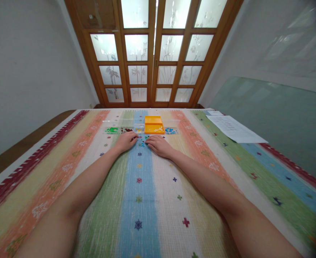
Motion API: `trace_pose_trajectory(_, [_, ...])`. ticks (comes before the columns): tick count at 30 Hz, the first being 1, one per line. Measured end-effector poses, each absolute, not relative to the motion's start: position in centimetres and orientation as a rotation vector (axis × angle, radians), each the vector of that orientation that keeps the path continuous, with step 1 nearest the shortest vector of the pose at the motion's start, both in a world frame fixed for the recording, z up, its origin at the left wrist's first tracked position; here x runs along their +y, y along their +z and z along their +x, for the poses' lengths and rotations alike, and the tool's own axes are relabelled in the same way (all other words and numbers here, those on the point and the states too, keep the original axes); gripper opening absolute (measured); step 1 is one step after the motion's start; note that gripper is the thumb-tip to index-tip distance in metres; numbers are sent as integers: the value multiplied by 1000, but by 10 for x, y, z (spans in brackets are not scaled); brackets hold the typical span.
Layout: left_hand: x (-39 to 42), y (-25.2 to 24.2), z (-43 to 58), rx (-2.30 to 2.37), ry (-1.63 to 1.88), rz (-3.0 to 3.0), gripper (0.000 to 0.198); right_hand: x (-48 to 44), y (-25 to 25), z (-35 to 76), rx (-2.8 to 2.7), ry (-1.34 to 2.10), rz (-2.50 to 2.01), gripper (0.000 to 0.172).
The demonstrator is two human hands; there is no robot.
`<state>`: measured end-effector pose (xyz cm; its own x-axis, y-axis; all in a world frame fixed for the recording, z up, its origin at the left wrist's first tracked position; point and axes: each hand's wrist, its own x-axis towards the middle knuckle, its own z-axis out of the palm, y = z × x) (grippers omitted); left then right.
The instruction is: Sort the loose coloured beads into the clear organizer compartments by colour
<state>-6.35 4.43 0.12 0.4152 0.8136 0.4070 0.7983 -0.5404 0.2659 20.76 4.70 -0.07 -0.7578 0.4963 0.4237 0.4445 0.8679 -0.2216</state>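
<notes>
Both hands rest on the striped cloth near a few small blue and green pieces (142,144) lying between them. My left hand (127,141) has its fingers bent toward these pieces; whether anything is between the fingertips is too small to tell. My right hand (159,145) lies palm down, its fingers pointing left at the pieces' right edge. Just beyond the hands stands a clear compartment box (121,133) with green, dark red, yellow and blue bits. An open orange case (153,120) with white bits sits in front of or on its right part.
The striped tablecloth (139,190) covers the table. Printed white paper sheets (235,129) lie at the right. Behind the table stand wooden doors with glass panes (138,75), with walls on both sides. A pale green glass panel (276,118) is at the right.
</notes>
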Motion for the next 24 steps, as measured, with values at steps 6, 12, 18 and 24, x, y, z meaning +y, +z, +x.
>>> trace_pose_trajectory(6, [38,1,-51,1478,666,2717,27,48,-2,208,-2549,158,-662,31])
trace_pose_trajectory(12, [36,-1,-42,1429,611,2719,32,44,4,210,-2566,148,-649,30])
trace_pose_trajectory(18, [36,-2,-43,1400,639,2688,26,39,8,210,-2607,95,-614,27])
trace_pose_trajectory(24, [36,1,-43,1411,659,2658,18,43,4,209,-2600,80,-620,26])
